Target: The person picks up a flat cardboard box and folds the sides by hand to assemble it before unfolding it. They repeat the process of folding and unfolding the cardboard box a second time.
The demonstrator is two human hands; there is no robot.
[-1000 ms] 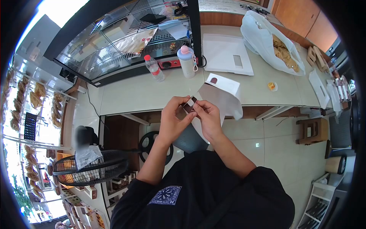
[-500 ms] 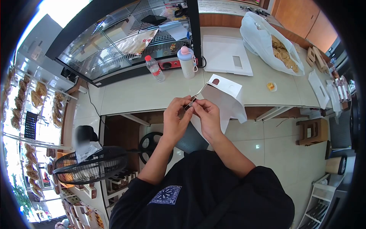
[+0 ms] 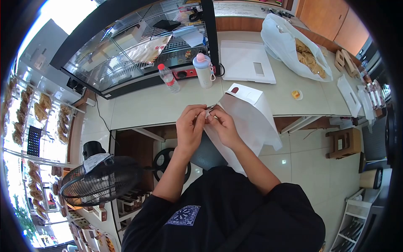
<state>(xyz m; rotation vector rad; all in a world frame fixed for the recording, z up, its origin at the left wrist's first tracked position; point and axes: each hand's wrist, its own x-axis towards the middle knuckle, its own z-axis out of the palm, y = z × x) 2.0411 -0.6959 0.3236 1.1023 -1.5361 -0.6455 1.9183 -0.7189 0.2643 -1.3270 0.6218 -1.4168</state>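
A white, sheet-like piece of packaging (image 3: 247, 119) hangs over the counter's front edge, its folded top (image 3: 247, 94) lying on the counter with a dark oval hole in it. My left hand (image 3: 191, 126) is closed, thumb and fingers pinching the packaging's near left corner. Close beside it, my right hand (image 3: 223, 128) pinches the same corner, fingertips almost touching the left ones. A narrow dark edge shows between the fingertips; its details are too small to tell.
Behind the hands stand a red-capped bottle (image 3: 168, 78), a pink-topped tumbler (image 3: 204, 71) and a glass display case (image 3: 126, 46). A flat white box (image 3: 235, 61), a plastic bag (image 3: 281, 46) and a small pastry (image 3: 297, 95) lie rightward. A fan (image 3: 100, 180) stands left.
The packaging's lower part has swung right and hangs spread wider. Both hands have shifted slightly left and keep pinching at the corner. The fan's head looks slightly turned.
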